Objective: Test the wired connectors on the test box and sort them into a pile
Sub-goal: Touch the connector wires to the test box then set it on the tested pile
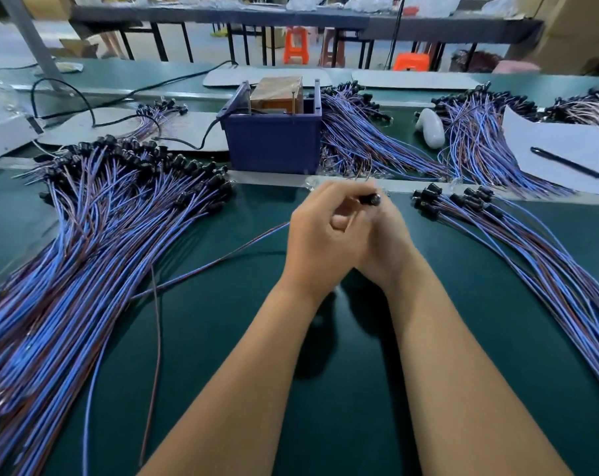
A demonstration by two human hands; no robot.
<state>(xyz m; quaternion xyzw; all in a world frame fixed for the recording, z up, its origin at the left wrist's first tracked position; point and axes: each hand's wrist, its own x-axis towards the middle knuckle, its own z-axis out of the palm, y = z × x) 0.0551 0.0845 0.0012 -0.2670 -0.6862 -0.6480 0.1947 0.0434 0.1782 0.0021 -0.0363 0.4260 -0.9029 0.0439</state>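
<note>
Both hands meet over the middle of the green desk (342,389), just in front of the blue test box (274,139), probably so that one short reach puts the part on the tester. The right hand (384,242) holds a black connector (372,199), its fingers curled round the small, glossy, cylindrical body so that the end points up and toward the box. The left hand (320,238) has its grip pressed together against the right one, fingers folded in; whether it pinches the wire or only steadies the other hand cannot be told, since the fingertips are hidden. A thin blue and brown wire pair (222,259) trails from under the left hand across the desk to the left, slack and gently curved, which suggests it belongs to the held connector. The large pile (85,242) on the left fans out with its black heads gathered at the far end, wires lying parallel like combed strands, and a smaller pile (518,242) lies on the right in the same way; which one is tested stock I cannot tell. The box is a hard plastic bin holding a brownish block (277,92). Further right, a dark pen (567,163) rests on white paper (566,146).
</note>
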